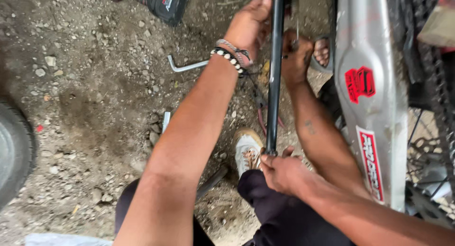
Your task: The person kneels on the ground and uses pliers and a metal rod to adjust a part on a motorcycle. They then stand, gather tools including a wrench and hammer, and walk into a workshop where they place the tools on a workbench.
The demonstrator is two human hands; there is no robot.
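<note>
A long black rod (274,85) runs upright beside a motorcycle's silver swingarm (379,132). My left hand (249,26), with beaded bracelets at the wrist, grips the rod near its upper end. My right hand (296,56) is curled against the rod just right of it, a thin metal part poking up above its fingers. A third hand (284,172), on an arm coming in from the lower right, looks like another person's and holds the rod's lower end. What the rod joins at the top is out of view.
On the gravel ground lie an L-shaped hex key (186,66), red-handled pliers (260,108) and a black power tool (166,2). A tyre (14,151) is at the left edge. A chain (438,85) runs at the right. A sandalled foot (322,52) stands behind the rod; my white shoe (246,151) is below.
</note>
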